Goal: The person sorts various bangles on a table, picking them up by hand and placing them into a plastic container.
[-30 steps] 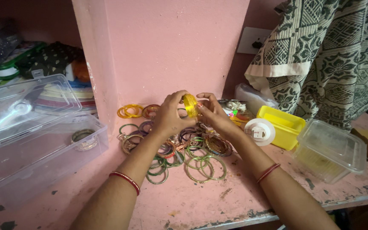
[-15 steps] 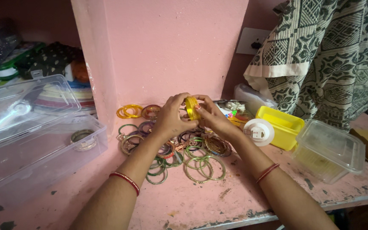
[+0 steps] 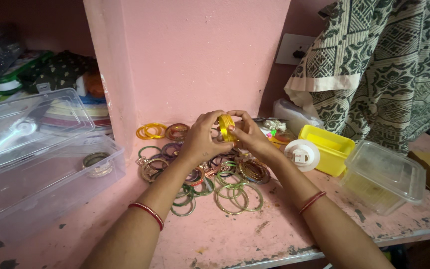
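A stack of yellow bangles (image 3: 225,126) is pinched upright between my left hand (image 3: 201,139) and my right hand (image 3: 249,135), just above a pile of several loose bangles (image 3: 220,179) in green, purple and gold on the pink shelf (image 3: 235,234). Both hands grip the stack from either side. More yellow and brown bangles (image 3: 161,131) lie against the pink pillar (image 3: 190,60) behind.
An open clear plastic box (image 3: 41,174) with one bangle (image 3: 97,161) inside stands at the left. At the right sit a yellow tub (image 3: 328,145), a white round lid (image 3: 302,154) and a clear lidded container (image 3: 384,174). Patterned cloth (image 3: 374,65) hangs at the back right.
Both hands have sunk slightly toward the pile and closed tighter around the yellow bangles. Nothing else has moved.
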